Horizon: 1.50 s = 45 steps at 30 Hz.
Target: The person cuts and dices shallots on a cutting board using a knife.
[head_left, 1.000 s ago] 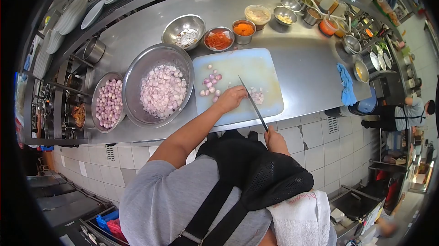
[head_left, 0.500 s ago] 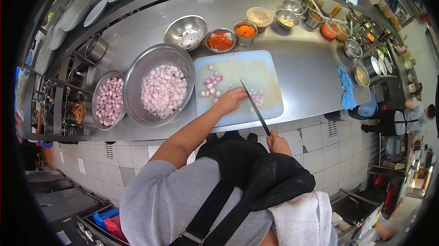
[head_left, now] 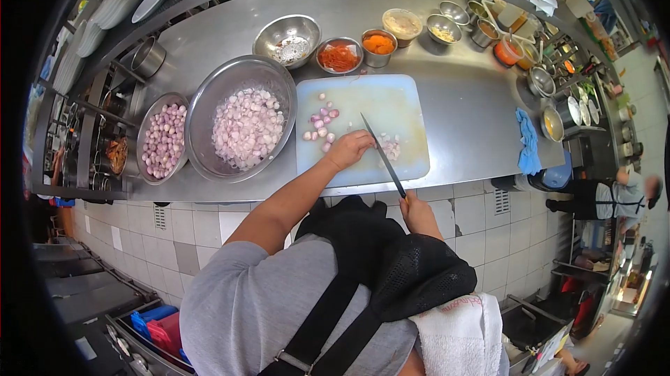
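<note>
My right hand (head_left: 419,214) grips the handle of a long kitchen knife (head_left: 382,151), its blade slanting up and left over a pale cutting board (head_left: 405,107). Close to the left of the blade, my left hand (head_left: 350,149) has its fingers bent and pressed together on the board. Whatever they hold is hidden beneath them. Chopped shallot (head_left: 391,148) lies just right of the blade. Several peeled shallots (head_left: 321,122) sit loose on the board's left half. Beside the board stands a large steel bowl (head_left: 199,107) of chopped shallots (head_left: 250,128).
A colander of whole shallots (head_left: 164,140) is at far left. Behind the board are a steel bowl (head_left: 303,25), a bowl of orange-red shreds (head_left: 339,57) and a pot of orange pieces (head_left: 378,44). A blue cloth (head_left: 527,141) lies right. Another person (head_left: 621,191) stands far right.
The view has shifted slightly. The knife tip has moved a little left and up relative to the board, and my right hand with it. My left hand stays beside the blade.
</note>
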Available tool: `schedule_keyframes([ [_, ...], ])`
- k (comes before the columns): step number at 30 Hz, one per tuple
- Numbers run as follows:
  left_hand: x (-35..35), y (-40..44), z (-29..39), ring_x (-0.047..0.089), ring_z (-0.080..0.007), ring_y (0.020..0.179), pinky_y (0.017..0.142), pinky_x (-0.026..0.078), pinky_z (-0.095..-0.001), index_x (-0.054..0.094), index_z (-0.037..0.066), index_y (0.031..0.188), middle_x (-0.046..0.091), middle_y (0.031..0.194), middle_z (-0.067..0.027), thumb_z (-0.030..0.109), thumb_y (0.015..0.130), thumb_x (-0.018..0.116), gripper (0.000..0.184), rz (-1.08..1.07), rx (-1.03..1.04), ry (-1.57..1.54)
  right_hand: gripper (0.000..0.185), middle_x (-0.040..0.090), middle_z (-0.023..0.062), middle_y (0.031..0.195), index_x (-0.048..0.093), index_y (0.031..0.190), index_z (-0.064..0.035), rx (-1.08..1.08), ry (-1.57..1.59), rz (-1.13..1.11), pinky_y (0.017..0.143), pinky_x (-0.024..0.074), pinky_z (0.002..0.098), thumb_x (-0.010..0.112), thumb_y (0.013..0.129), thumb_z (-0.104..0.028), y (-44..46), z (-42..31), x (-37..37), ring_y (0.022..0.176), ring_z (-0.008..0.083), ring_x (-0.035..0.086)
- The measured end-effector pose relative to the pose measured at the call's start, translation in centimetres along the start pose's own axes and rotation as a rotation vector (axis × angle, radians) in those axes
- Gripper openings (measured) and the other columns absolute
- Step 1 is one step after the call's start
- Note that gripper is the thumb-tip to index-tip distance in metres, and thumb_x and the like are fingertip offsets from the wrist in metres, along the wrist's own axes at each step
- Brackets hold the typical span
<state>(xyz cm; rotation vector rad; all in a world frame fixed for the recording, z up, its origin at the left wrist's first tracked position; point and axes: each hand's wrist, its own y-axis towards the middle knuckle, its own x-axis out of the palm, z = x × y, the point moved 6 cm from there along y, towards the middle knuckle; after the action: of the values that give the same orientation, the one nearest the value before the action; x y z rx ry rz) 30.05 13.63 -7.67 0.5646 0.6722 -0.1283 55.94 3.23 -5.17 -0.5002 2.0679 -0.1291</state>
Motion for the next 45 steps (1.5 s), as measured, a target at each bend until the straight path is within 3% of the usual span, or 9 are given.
schedule_keyframes([
  [7, 0.1, -0.3, -0.3, 0.071, -0.0311, 0.097, 0.084, 0.06, -0.0421, 0.074, 0.005, 0.102, 0.071, 0.105, -0.0089, 0.0, 0.088, 0.069, 0.015, 0.049, 0.011, 0.047, 0.024, 0.071, 0.0297, 0.084, 0.059, 0.114, -0.0053, 0.067, -0.086, -0.014, 0.075, 0.0533, 0.0612, 0.062, 0.105, -0.027, -3.6, -0.5, -2.9, 0.084, 0.0531, 0.068],
  [14, 0.0, -0.2, 0.1, 0.071, -0.0306, 0.096, 0.082, 0.06, -0.0401, 0.072, 0.003, 0.102, 0.071, 0.105, -0.0097, -0.002, 0.087, 0.071, 0.016, 0.041, 0.023, 0.024, 0.025, 0.071, 0.0302, 0.082, 0.059, 0.112, -0.004, -0.011, -0.02, 0.042, 0.073, 0.0544, 0.0629, 0.059, 0.106, -0.029, -0.4, 1.8, 1.6, 0.081, 0.0536, 0.07],
  [20, 0.1, -0.2, -0.1, 0.071, -0.0306, 0.095, 0.082, 0.06, -0.0397, 0.072, 0.003, 0.101, 0.071, 0.105, -0.0101, -0.002, 0.088, 0.071, 0.014, 0.068, 0.036, 0.045, 0.025, 0.071, 0.0304, 0.082, 0.06, 0.112, -0.0047, -0.001, -0.052, 0.033, 0.073, 0.0544, 0.0629, 0.059, 0.106, -0.029, -2.5, -0.4, -2.5, 0.08, 0.0536, 0.07],
  [24, 0.1, -0.4, -0.2, 0.071, -0.0307, 0.094, 0.082, 0.06, -0.0396, 0.073, 0.003, 0.101, 0.071, 0.106, -0.0099, -0.001, 0.089, 0.071, 0.012, 0.085, 0.043, 0.057, 0.025, 0.071, 0.0303, 0.082, 0.06, 0.112, -0.0043, 0.033, -0.062, -0.036, 0.073, 0.0545, 0.0627, 0.06, 0.106, -0.029, -2.8, 1.0, -1.4, 0.08, 0.0532, 0.07],
  [27, 0.1, -0.4, -0.1, 0.071, -0.0308, 0.094, 0.082, 0.06, -0.0396, 0.073, 0.004, 0.101, 0.07, 0.105, -0.0094, -0.001, 0.088, 0.072, 0.014, 0.072, -0.003, 0.02, 0.025, 0.071, 0.0307, 0.082, 0.06, 0.112, -0.0035, -0.012, -0.031, 0.052, 0.074, 0.0544, 0.0625, 0.059, 0.106, -0.028, -1.5, 1.5, 0.2, 0.08, 0.0535, 0.069],
  [33, 0.1, -0.4, 0.0, 0.071, -0.0305, 0.093, 0.082, 0.06, -0.039, 0.073, 0.005, 0.1, 0.07, 0.104, -0.0086, -0.001, 0.088, 0.072, 0.013, 0.081, 0.015, 0.035, 0.026, 0.071, 0.0317, 0.083, 0.059, 0.109, -0.0024, -0.016, 0.023, 0.01, 0.075, 0.053, 0.0632, 0.058, 0.107, -0.029, -2.1, -0.4, -3.0, 0.083, 0.0547, 0.068],
  [45, 0.1, -0.5, 0.1, 0.072, -0.0293, 0.093, 0.081, 0.06, -0.0391, 0.074, 0.005, 0.1, 0.07, 0.105, -0.0073, 0.001, 0.088, 0.073, 0.013, 0.124, -0.006, 0.051, 0.026, 0.07, 0.0311, 0.08, 0.056, 0.108, -0.0033, 0.033, 0.033, -0.075, 0.072, 0.0525, 0.0626, 0.059, 0.107, -0.029, -4.3, 1.1, -2.8, 0.081, 0.0553, 0.068],
])
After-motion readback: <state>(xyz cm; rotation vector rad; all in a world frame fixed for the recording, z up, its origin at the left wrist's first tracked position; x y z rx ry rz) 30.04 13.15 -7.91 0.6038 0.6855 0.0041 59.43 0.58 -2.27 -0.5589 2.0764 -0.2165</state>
